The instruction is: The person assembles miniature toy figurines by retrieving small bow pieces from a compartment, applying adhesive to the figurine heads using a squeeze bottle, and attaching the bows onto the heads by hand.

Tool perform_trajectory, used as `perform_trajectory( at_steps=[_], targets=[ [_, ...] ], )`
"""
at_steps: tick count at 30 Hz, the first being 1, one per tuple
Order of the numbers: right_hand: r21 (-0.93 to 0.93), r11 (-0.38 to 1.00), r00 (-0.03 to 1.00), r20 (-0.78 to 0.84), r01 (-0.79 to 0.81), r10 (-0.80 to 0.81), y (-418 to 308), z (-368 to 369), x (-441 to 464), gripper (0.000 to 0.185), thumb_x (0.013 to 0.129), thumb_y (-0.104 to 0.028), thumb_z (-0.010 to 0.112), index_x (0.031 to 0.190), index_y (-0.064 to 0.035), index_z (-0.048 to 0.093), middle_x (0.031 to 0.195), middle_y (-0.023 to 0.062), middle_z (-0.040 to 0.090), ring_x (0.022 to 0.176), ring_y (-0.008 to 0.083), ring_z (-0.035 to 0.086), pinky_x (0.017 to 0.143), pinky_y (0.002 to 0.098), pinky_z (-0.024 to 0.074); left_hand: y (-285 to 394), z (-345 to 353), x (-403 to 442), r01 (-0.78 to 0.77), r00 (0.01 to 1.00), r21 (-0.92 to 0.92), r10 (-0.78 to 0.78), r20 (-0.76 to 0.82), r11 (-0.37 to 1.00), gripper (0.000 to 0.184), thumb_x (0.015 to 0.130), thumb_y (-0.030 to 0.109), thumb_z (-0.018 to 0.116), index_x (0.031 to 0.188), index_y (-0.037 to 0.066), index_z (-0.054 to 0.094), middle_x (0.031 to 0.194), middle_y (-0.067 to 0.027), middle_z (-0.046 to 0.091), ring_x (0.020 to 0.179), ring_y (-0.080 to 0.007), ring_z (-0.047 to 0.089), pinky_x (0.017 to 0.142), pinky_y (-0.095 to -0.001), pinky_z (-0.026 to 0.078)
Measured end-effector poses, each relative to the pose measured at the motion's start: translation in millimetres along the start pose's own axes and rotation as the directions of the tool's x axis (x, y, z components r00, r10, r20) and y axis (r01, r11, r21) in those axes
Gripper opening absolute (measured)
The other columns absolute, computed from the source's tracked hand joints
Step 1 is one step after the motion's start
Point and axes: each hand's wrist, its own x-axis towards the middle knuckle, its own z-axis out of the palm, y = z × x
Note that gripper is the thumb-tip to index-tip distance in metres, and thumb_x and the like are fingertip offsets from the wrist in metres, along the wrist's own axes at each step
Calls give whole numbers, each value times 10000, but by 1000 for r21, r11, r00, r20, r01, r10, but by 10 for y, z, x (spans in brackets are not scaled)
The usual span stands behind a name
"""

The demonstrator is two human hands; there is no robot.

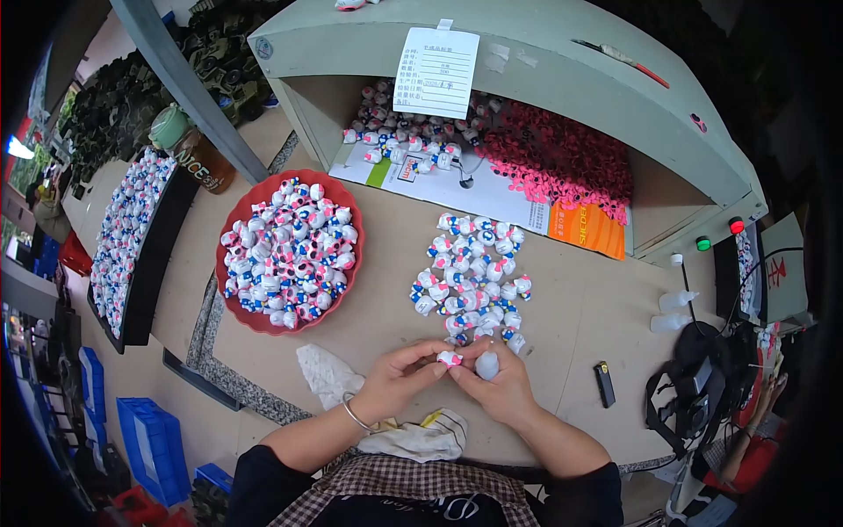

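Note:
A small white figurine (450, 358) with pink parts is pinched between the fingertips of my left hand (399, 379), which wears a bangle. My right hand (499, 388) meets it from the other side, fingertips at the figurine. A small whitish squeeze bottle (486, 365) is tucked in the right hand's fingers. Just beyond both hands lies a loose group of similar white, pink and blue figurines (472, 277). To the left, a red scalloped bowl (230, 303) is heaped with more of them.
A grey shelf box (518, 53) stands at the back with figurines and pink pieces (562, 158) inside. A black tray (145, 290) is at far left. White cloths (325, 373) lie near my left arm. A black lighter-like object (604, 385) and small bottles (674, 300) are to the right.

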Motion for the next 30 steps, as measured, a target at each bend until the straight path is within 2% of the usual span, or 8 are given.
perform_trajectory(
  at_steps=[12, 15, 18, 21, 23, 25, 27, 30],
  targets=[
    [49, 999, 1000, -1, -11, 11, -83, 55, 19, 187, 770, 1, 590, 937, -24, 510, 764, 9, 500, 618, 59, 479, 508, 186, 409, -24, -43, 11, 8, 999, -107, -13, -46, 994, 295, 839, 86, 540, 1128, 35, 507, 1057, -47, 547, 908, -92, 523, 803, -227, 427],
    [194, 981, 1000, 9, 10, -12, -101, -1, -25, 268, 787, 16, 544, 1038, -18, 453, 808, 35, 506, 643, 77, 493, 546, 211, 443, 275, -34, -34, -212, 931, -422, 52, -361, 882, 312, 847, 104, 527, 1146, 33, 469, 1063, -58, 538, 921, -117, 531, 803, -246, 444],
    [184, 983, 997, -82, 13, 2, -110, -132, -74, 351, 807, -10, 529, 1129, -25, 391, 866, 55, 518, 774, 124, 542, 645, 231, 455, 522, -303, -19, -412, 886, -657, 110, -450, 631, 308, 870, 123, 484, 1169, 53, 453, 1070, -84, 549, 948, -150, 547, 848, -281, 456],
    [216, 975, 982, -188, 52, -10, -157, -240, -100, 335, 824, 9, 482, 1139, -9, 368, 979, 89, 499, 866, 155, 541, 711, 268, 479, 555, -306, -54, -311, 857, -328, 114, -503, 892, 281, 855, 97, 501, 1134, 72, 479, 1095, -63, 527, 960, -136, 529, 827, -251, 457],
    [225, 974, 987, -158, 37, -1, -187, -333, -138, 326, 835, 6, 460, 1146, 7, 364, 1026, 104, 484, 910, 166, 531, 746, 289, 483, 438, -307, 14, -268, 884, 267, 347, -314, 926, 276, 819, 82, 539, 1091, 69, 492, 1090, -65, 515, 960, -161, 517, 799, -260, 454],
    [200, 980, 988, -156, 28, 4, -155, -342, -141, 334, 855, -21, 439, 1174, 22, 349, 1053, 113, 480, 919, 170, 533, 743, 290, 488, 350, -310, 127, -264, 886, 722, 456, -79, 639, 284, 775, 67, 576, 1047, 62, 498, 1070, -72, 503, 950, -194, 504, 769, -277, 447],
    [228, 974, 985, -171, 13, 26, -123, -316, -130, 337, 862, -42, 438, 1180, 23, 346, 1047, 115, 484, 923, 171, 535, 724, 286, 492, 347, -311, 278, -265, 871, 941, 470, 139, 212, 304, 721, 54, 613, 1003, 49, 498, 1037, -83, 491, 930, -233, 489, 739, -302, 435],
    [244, 970, 980, -197, 20, 30, -97, -313, -113, 350, 870, -71, 439, 1193, 21, 341, 1030, 113, 496, 910, 169, 543, 699, 282, 497, 238, -297, 421, -230, 879, 957, 461, 126, 175, 315, 688, 57, 620, 978, 49, 498, 978, -93, 484, 901, -281, 469, 722, -341, 414]
  ],
)
